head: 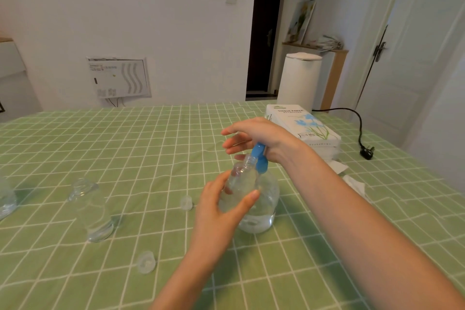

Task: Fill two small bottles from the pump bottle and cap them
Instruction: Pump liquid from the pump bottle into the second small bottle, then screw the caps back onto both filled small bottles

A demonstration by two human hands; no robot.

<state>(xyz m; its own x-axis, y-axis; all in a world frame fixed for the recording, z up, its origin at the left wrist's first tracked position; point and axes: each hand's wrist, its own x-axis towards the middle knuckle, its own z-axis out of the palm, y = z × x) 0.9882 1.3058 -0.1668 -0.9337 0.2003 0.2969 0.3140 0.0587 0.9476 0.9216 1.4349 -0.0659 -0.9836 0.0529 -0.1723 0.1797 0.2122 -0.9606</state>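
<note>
Cloth [125, 138] in green check with white lines covers the desk [327, 254]. At the far left edge a clear container [5, 199] is cut off by the frame. To its right a second small bottle [93, 211] of clear plastic stands upright on the cloth, apart from both hands; its top is too blurred to tell whether it is capped. Further right and nearer the person, a clear cap [146, 262] lies on the cloth. Another clear cap [186, 203] lies near the left hand.

The left hand [221, 211] grips the small bottle [241, 184] round its body, thumb on the near side and fingers curled behind. It holds the bottle tilted, clear of the desk, with its open mouth up against the spout of the blue pump head [259, 157]. The pump bottle [264, 209] stands on the desk just behind the small bottle, its rounded body clear, with some clear liquid low inside.

The right hand [259, 137] rests on top of the pump head, palm down, its fingers stretched out straight to the left and holding nothing.

Behind that hand sits a white tissue box [304, 124] printed with blue flowers. Loose white tissues [352, 180] lie just right of the forearm. Further right a black plug [367, 153] on its cord rests on the cloth.
</note>
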